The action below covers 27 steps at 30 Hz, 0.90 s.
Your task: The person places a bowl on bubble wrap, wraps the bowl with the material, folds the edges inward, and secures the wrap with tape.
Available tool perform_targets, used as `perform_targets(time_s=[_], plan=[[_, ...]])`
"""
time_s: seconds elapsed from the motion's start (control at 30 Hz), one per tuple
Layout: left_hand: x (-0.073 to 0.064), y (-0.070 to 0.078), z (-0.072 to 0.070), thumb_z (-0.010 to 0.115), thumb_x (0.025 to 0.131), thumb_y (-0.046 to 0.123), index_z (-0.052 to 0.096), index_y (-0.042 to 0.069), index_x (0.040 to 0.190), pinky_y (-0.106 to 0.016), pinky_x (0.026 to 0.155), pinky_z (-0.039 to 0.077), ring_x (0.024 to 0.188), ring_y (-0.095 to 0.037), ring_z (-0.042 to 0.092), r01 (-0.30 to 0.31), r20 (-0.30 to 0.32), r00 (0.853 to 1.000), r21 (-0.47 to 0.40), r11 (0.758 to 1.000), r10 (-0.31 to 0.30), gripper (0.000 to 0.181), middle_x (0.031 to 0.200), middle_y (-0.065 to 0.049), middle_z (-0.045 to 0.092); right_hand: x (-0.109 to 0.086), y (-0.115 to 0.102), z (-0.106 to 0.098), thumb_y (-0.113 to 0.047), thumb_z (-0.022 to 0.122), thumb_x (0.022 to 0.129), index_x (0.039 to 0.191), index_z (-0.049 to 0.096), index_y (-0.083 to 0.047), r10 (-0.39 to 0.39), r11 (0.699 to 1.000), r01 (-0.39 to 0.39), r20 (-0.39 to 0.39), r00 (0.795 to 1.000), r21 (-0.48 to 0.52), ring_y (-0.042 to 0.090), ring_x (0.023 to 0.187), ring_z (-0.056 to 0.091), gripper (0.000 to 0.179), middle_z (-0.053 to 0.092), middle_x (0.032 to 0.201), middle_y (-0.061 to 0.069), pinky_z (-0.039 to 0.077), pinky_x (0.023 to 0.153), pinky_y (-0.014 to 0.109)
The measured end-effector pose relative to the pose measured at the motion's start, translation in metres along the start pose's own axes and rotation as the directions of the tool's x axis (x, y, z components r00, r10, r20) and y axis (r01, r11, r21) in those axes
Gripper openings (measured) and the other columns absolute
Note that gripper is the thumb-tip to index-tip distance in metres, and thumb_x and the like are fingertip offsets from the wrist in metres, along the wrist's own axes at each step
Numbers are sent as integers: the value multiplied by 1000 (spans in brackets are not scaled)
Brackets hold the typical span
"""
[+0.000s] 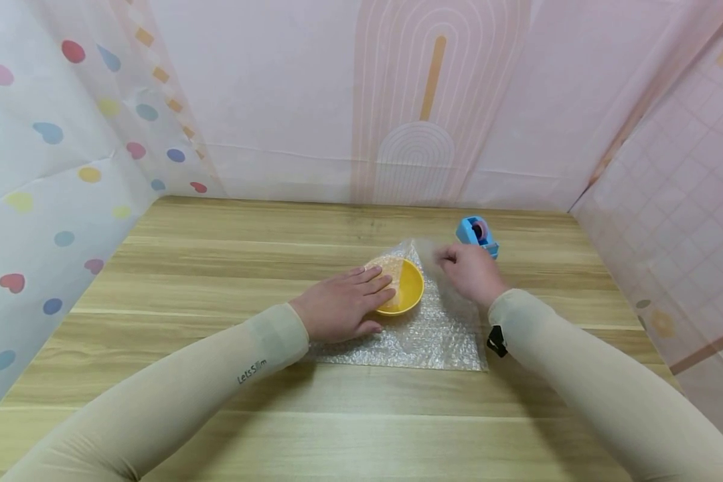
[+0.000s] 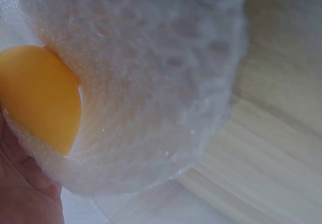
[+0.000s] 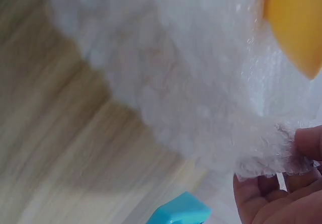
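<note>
A yellow bowl (image 1: 412, 288) sits on a sheet of bubble wrap (image 1: 440, 341) on the wooden table. One flap of the wrap is folded over the bowl's left part. My left hand (image 1: 352, 301) lies with straight fingers on that flap, pressing it over the bowl. In the left wrist view the yellow bowl (image 2: 43, 93) shows past the flap's edge. To the right, my right hand (image 1: 471, 269) pinches a raised corner of the bubble wrap (image 3: 271, 148) between thumb and fingers. That corner looks blurred in the head view.
A blue tape dispenser (image 1: 477, 234) with a roll of tape stands just behind my right hand. The wooden table (image 1: 361, 428) meets patterned cloth walls (image 1: 265, 100) at its back and sides.
</note>
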<state>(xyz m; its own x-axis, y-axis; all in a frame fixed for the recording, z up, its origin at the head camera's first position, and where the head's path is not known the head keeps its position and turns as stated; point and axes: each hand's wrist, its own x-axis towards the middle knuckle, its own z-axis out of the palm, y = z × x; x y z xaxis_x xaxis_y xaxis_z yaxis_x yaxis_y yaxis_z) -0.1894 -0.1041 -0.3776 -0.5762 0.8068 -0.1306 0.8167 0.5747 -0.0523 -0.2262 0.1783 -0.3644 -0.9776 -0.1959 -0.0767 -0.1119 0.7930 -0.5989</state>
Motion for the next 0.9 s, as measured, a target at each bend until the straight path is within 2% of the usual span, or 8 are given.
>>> perform_targets(time_s=[0.33,0.57,0.9], plan=[[1,-1,1,48,108,53,37,14,165,-43,136,19,163,-30,22,-2,-4,1000,-3,1000,1,69,174,-8,29,-10,-9,2,-19,55,110,138,69,-10,-17,1000,18,-31,999,26,36,136,62,33,66,145,14,54,111,54],[1,-1,2,48,109,53,38,15,164,-42,136,19,163,-30,22,3,-8,1000,-6,1000,-3,68,174,-7,30,-14,-16,5,-18,57,109,136,71,-11,-57,998,58,-49,997,27,36,137,61,31,67,143,13,51,115,55],[3,0,2,45,112,42,38,16,164,-42,135,20,163,-29,23,10,-9,1000,-11,1000,-10,59,173,-6,31,-23,-27,13,-16,59,108,132,74,-11,-116,993,118,-52,992,29,33,130,67,29,71,137,11,55,111,52]])
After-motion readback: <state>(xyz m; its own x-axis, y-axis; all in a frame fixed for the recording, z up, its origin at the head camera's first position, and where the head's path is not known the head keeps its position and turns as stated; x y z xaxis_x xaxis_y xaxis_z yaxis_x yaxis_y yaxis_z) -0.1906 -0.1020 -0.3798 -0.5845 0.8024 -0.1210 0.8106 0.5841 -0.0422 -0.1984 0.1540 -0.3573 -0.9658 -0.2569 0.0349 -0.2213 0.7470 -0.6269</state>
